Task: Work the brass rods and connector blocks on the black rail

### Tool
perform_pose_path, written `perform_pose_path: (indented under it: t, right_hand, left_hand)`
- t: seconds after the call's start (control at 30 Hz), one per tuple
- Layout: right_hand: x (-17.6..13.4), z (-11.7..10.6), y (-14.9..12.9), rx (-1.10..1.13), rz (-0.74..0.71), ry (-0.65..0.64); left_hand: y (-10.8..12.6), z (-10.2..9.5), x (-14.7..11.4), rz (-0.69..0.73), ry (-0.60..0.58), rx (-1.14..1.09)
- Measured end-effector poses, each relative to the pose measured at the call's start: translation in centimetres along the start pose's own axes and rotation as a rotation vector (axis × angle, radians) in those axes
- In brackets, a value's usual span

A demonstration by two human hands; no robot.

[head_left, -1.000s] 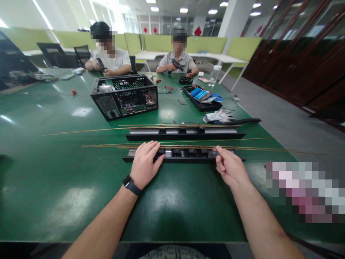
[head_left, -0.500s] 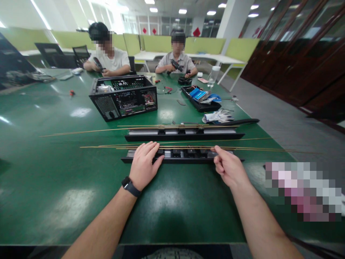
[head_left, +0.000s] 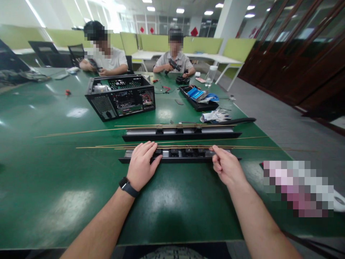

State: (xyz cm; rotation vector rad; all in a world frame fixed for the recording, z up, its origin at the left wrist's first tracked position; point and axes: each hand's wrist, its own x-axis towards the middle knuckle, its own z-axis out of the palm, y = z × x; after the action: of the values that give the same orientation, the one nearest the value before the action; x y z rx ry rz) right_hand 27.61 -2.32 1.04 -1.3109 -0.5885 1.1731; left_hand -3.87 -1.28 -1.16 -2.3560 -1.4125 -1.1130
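Observation:
My left hand [head_left: 142,162] lies flat across the left part of the near black-and-silver rail [head_left: 166,154], its fingers stretched over the thin brass-coloured rods [head_left: 183,147] and its thumb apart. At the right end of the same rail, my right hand [head_left: 225,163] is closed, with the index finger and thumb side pinched at a thin rod; the other fingers curl under. Several long rods run lengthwise along this rail and stick out past both ends. Behind it lies a similar far rail [head_left: 180,135], with more thin rods [head_left: 140,127] along its top.
An opened black computer case [head_left: 121,99] stands beyond the rails. To the right are a black tray [head_left: 201,106] with blue items, white gloves [head_left: 215,116] and a bottle [head_left: 211,76]. Two people sit across the green table [head_left: 161,208], each holding a dark tool. A blurred object [head_left: 299,187] lies at right.
The view has shifted slightly, so everything sits a little further left. Both hands keep their places on the near rail and rods.

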Motion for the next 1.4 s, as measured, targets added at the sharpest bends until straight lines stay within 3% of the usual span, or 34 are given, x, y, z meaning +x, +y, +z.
perform_pose_path:
  t: [0.27,0.73,1.4]
  right_hand:
    - [0.01,-0.04,0.06,0.013,-0.033,0.046]
    - [-0.09,0.02,-0.21,-0.070,0.003,-0.024]
    - [-0.20,0.14,-0.17,0.010,-0.024,0.032]
  left_hand:
    - [0.03,-0.09,-0.01,-0.003,-0.003,0.001]
    - [0.06,-0.08,0.00,-0.014,-0.014,-0.004]
    - [0.12,-0.20,0.09,-0.016,-0.019,-0.006]
